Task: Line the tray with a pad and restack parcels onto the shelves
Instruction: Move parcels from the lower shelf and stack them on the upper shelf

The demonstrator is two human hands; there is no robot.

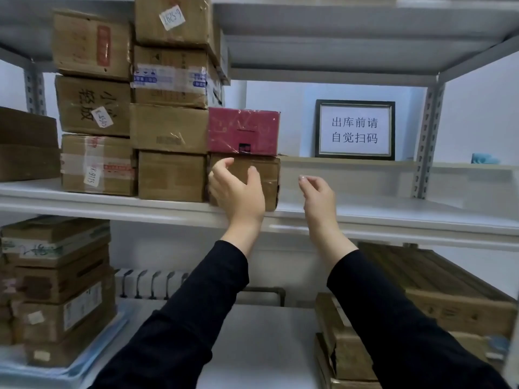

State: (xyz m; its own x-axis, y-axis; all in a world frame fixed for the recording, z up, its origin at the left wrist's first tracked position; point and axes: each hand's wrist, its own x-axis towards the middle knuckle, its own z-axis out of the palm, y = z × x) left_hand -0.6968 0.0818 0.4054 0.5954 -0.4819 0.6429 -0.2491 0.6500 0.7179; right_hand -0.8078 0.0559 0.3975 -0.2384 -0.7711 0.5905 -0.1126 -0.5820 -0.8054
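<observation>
Grey steel rack: slotted upright [35, 91] at 10 o'clock, second upright [428, 136] at 2 o'clock. White shelf board [365, 214] at 3 o'clock, grey underside of upper board [337, 37] at 1 o'clock. Plain white wall [280, 108] behind. Framed sign [355, 130] with printed Chinese text at 2 o'clock, standing on beige ledge [351, 162]. White ribbed radiator [151, 284] at 8 o'clock, dark pipe [264, 290] at 6 o'clock. Light flat, diffuse.

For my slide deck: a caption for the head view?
Left hand at the brown carton under the red box on the middle shelf; right hand empty beside it.
</observation>
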